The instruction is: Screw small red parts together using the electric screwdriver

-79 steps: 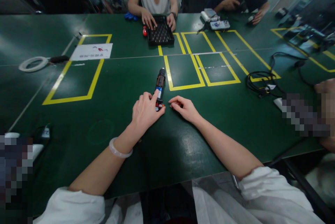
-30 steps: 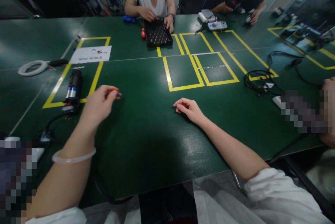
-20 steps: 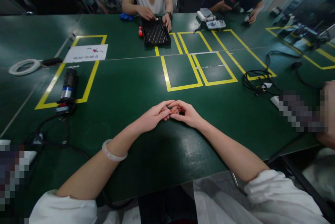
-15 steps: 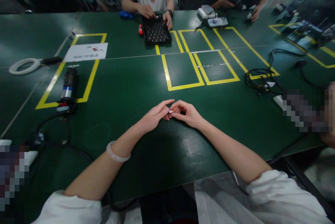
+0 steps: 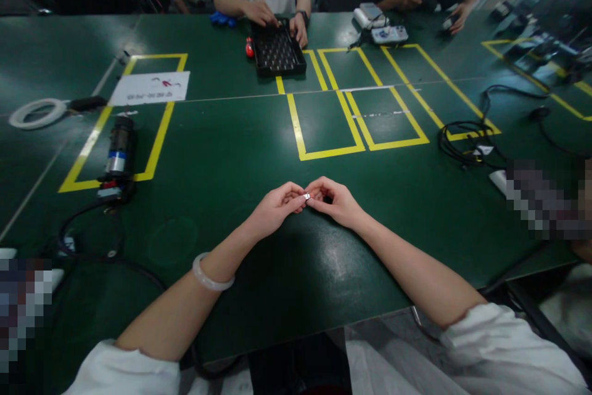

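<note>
A small whitish, shiny piece (image 5: 307,196) is pinched between the fingertips of both hands, just above the green table (image 5: 231,154). Its kind is too small to make out. My left hand (image 5: 279,205) has its thumb and fingers closed on the piece from the left. From the right, my right hand (image 5: 337,203) grips it with curled fingers and thumb. The fingertips of the two hands nearly meet, and they cover most of the piece. A pale bracelet (image 5: 211,276) circles my left wrist.
Across the table, a person's hands (image 5: 263,14) work at a black tray (image 5: 281,56); a red object (image 5: 250,47) lies beside it. A black cylindrical tool (image 5: 119,145) stands left with its cable. Coiled black cable (image 5: 456,142) lies right. Yellow tape (image 5: 333,151) marks rectangles.
My left fingers, stretched out before, have curled in and now pinch the piece with the thumb. The orange bit seen earlier no longer shows. The view has shifted slightly.
</note>
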`<action>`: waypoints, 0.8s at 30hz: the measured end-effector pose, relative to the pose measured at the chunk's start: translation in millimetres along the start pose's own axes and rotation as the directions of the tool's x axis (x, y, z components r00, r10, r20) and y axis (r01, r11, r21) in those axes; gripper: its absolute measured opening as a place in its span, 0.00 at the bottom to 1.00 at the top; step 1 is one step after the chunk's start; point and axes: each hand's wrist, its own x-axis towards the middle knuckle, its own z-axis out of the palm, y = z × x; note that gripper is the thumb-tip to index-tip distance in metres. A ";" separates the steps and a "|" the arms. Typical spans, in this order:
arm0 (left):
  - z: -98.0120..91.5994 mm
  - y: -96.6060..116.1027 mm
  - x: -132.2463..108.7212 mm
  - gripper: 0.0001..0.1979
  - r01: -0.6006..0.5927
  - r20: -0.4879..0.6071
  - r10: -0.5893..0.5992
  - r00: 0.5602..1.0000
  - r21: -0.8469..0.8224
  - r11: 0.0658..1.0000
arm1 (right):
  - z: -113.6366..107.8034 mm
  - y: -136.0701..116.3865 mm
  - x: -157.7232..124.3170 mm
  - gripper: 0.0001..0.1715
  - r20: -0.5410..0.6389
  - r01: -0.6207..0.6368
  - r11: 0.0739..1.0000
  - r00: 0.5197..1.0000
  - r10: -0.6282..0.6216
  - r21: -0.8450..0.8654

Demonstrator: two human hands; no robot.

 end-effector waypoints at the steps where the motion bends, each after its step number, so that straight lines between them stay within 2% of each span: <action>1: 0.5 0.5 -0.2 0.16 0.001 -0.006 -0.001 1.000 0.002 1.000 | 0.1 -0.4 0.1 0.14 0.002 -0.010 1.000 1.000 0.010 0.008; 7: 1.4 -2.4 0.5 0.14 -0.047 -0.033 0.048 0.998 0.028 0.998 | -0.6 -2.6 0.7 0.15 -0.013 -0.083 0.992 0.996 0.085 0.092; 15: -0.6 -3.4 1.3 0.16 -0.039 -0.086 0.043 0.995 0.041 0.998 | -2.4 -1.9 0.4 0.11 -0.002 0.003 0.999 1.000 -0.003 -0.032; 24: -2.1 -7.9 2.8 0.15 -0.060 -0.105 0.065 0.992 0.054 0.997 | -1.3 0.7 2.0 0.11 -0.022 0.049 0.987 0.998 -0.053 -0.154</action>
